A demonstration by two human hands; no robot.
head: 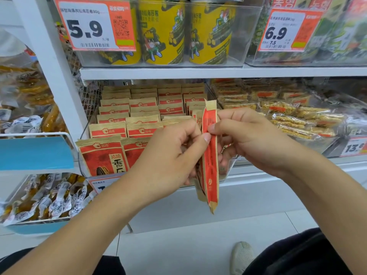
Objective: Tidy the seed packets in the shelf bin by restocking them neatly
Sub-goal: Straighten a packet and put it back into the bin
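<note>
A clear shelf bin (82, 167) holds several rows of brown-and-red seed packets (111, 128) standing upright. In front of the bin, both hands hold a small stack of the same packets (210, 165), seen edge-on and upright. My left hand (170, 155) grips the stack from the left, thumb on its near edge. From the right, my right hand (248, 135) pinches the stack's upper part with thumb and fingers. The bin's right front area is hidden behind my hands.
Yellow snack tubs (162, 32) stand in a clear bin on the shelf above, with price tags (93, 26) on the front. Bars in clear wrappers (297, 118) fill the bin to the right. Wrapped snacks (49, 197) lie in blue-edged trays at left. A shoe (242, 257) rests on the tiled floor.
</note>
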